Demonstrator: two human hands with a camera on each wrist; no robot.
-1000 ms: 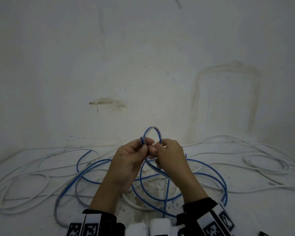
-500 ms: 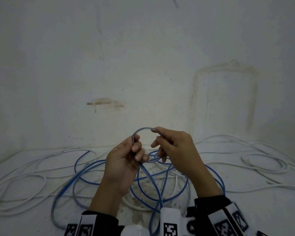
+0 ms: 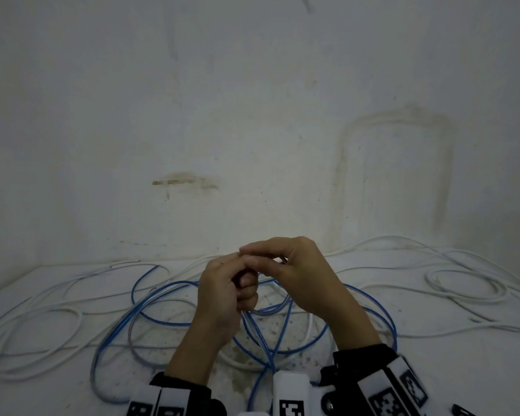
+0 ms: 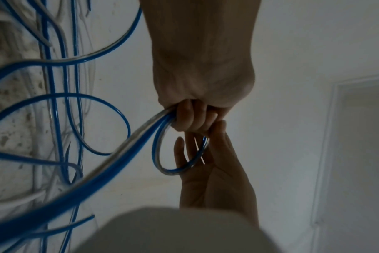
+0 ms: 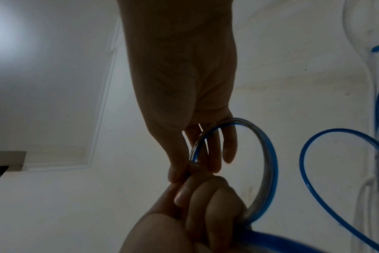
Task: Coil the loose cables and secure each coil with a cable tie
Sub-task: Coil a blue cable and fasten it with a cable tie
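Note:
A long blue cable (image 3: 285, 328) lies in loose loops on the white surface and rises to my hands. My left hand (image 3: 248, 291) grips its strands in a fist (image 4: 190, 118). A small loop (image 4: 180, 154) curls out of that fist, and the same loop (image 5: 268, 162) runs up to my right hand. My right hand (image 3: 252, 255) reaches over the left, its thumb and fingers (image 5: 206, 150) pinching the cable close to the left knuckles. The cable's end is hidden between the two hands. No cable tie is in view.
White cables sprawl over the surface, several loops on the left (image 3: 42, 313) and a loose coil at the right (image 3: 463, 298). A stained white wall (image 3: 252, 145) stands close behind. Wrist-camera housings (image 3: 288, 391) sit at the bottom edge.
The arc of blue cable that stood above my hands has been bent down into a small loop beneath them. My right hand has moved left and over the left fist.

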